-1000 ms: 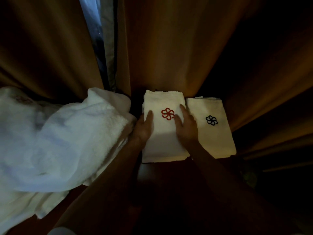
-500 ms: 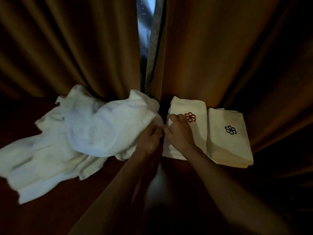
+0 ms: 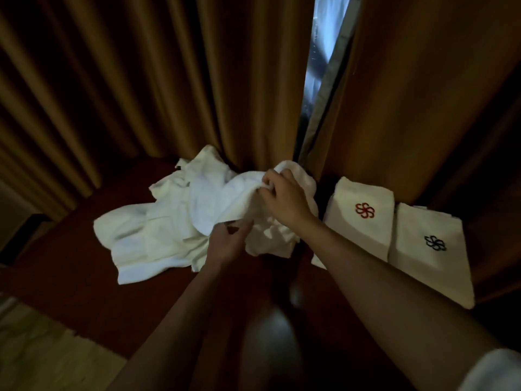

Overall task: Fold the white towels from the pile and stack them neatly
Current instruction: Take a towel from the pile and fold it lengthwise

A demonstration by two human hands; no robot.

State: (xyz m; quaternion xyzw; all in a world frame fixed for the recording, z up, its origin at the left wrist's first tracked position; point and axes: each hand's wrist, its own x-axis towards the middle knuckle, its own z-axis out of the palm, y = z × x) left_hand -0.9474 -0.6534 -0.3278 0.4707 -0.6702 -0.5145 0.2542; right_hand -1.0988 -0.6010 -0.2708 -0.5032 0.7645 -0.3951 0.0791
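Note:
A loose pile of white towels point(image 3: 158, 230) lies crumpled on the dark red-brown table point(image 3: 70, 280). My right hand point(image 3: 284, 197) grips the top towel point(image 3: 225, 198) of the pile, fingers curled into a raised fold of it. My left hand point(image 3: 228, 241) holds the same towel's lower edge from beneath. To the right lie two folded white towels side by side: one with a red flower emblem point(image 3: 363, 218), one with a dark flower emblem point(image 3: 431, 249).
Brown curtains point(image 3: 141, 80) hang right behind the table, with a narrow gap of window light point(image 3: 321, 52). A pale floor point(image 3: 42, 354) shows at the lower left past the table's edge.
Both hands have left the folded red-emblem towel and moved left onto the pile, where they now grip the top towel. The view has swung left.

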